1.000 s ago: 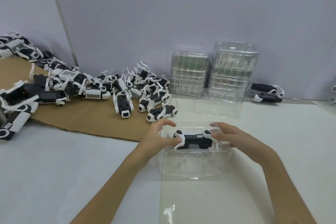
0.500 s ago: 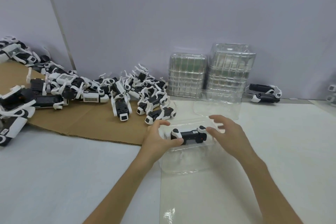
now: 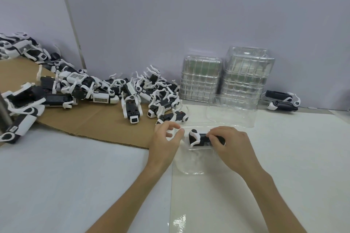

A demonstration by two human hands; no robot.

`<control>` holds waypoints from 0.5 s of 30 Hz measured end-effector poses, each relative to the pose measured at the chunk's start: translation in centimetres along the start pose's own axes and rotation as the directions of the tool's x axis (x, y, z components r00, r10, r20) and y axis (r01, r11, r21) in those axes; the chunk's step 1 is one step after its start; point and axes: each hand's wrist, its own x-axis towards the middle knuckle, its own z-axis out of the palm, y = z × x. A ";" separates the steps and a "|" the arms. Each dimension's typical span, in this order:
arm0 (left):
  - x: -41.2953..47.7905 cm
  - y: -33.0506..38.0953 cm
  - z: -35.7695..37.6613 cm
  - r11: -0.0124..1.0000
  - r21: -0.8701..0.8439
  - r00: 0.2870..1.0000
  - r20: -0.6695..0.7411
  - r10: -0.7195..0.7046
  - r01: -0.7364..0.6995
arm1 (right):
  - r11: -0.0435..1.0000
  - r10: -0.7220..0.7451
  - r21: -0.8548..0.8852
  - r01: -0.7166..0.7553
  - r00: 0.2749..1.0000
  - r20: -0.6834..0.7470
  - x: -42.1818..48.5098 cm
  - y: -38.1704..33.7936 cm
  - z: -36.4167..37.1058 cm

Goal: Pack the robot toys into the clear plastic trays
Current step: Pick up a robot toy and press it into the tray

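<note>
Careful: your right hand (image 3: 233, 145) pinches the robot toy (image 3: 198, 138), left hand (image 3: 164, 142) empty at 9 o'clock, so the clear tray (image 3: 191, 162) might skid.

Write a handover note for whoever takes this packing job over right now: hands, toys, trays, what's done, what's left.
Left hand: loosely curled beside the toy, holding nothing visible.
Right hand: fingers pinch the robot toy, which lies in the clear tray in front.
Done: that one toy is in; fully seated, I cannot tell.
Left: pile of toys on the cardboard, plus two toys at the right wall. Tray stacks and a loose tray stand behind.
</note>
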 end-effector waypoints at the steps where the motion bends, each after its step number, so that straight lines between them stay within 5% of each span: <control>1: 0.0 -0.1 0.0 1.000 0.001 1.000 -0.002 0.015 -0.015 | 1.000 0.026 -0.002 -0.026 0.999 -0.045 -0.1 0.1 -0.1; 5: -0.1 -0.3 0.3 0.998 0.017 0.979 0.194 -0.058 0.055 | 0.999 -0.004 0.041 0.014 0.975 -0.222 -0.3 -0.2 -0.3; 10: -0.3 -0.4 1.0 0.990 0.012 0.939 0.316 -0.139 0.142 | 0.996 0.026 -0.090 -0.012 0.988 0.155 -0.5 -1.3 0.9; 15: -0.1 -0.4 0.7 0.980 -0.040 0.949 0.260 -0.180 0.197 | 0.982 0.143 -0.132 -0.132 0.986 0.080 -0.2 -0.1 0.4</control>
